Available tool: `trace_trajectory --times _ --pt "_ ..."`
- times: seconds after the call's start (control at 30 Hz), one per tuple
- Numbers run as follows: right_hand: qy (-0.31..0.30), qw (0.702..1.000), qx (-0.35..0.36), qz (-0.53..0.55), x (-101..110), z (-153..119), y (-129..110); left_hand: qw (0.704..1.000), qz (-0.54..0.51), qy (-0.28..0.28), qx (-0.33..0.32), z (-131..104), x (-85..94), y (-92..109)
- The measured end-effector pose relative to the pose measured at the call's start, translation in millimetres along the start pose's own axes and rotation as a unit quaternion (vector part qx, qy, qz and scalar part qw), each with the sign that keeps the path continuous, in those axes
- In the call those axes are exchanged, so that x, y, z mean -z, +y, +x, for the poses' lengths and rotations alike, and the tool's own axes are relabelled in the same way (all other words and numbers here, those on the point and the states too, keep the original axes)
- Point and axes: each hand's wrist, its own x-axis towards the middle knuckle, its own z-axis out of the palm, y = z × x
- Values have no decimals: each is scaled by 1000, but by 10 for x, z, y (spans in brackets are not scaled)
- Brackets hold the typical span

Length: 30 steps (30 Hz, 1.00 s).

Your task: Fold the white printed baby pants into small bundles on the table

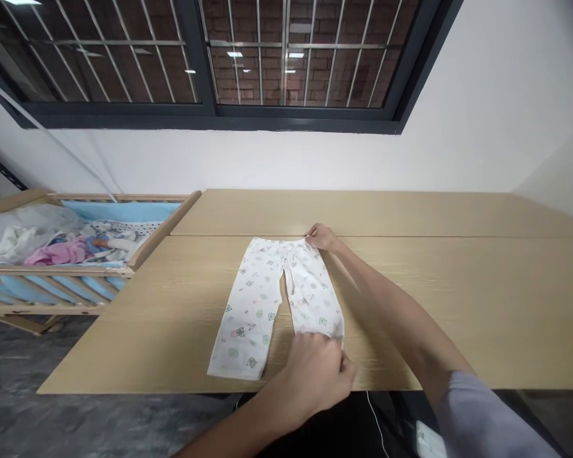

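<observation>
White child's trousers (253,305) with a small green and grey print lie flat on the wooden table (434,286), waistband toward the wall and legs toward me. My right hand (321,237) pinches the right corner of the waistband. My left hand (318,369) is closed at the lower end of the right trouser leg, near the table's front edge, and covers that hem. The left trouser leg lies free, its hem showing. A narrow gap of table shows between the two legs.
At the left stands a wooden crib (165,229) with blue lining, holding pink cloth (60,252), white cloths and a clear plastic bag. Behind the table are a white wall and a barred window (305,113). A white device (430,439) and a cable are below the front edge.
</observation>
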Motion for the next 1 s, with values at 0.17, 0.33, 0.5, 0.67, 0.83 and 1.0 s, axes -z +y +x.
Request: trace_trajectory --times 0.17,0.33,0.5,0.67,0.83,1.0 --pt "8 1000 6 9 112 -6 -262 987 -94 98 83 -333 281 -397" --pt "12 999 25 18 -55 80 -740 965 -150 117 178 -796 432 -784" --pt "8 999 49 1 -521 128 -1263 942 -133 129 280 -1155 409 -1124" --pt "-8 998 56 -37 -923 71 -1552 935 -92 109 324 -1278 311 -1296" --pt "-26 995 58 -79 -1081 30 -1610 929 -28 87 360 -1266 255 -1317" --pt "-1 988 129 -89 -1016 -165 -1684 909 81 217 345 -1356 220 -1354"
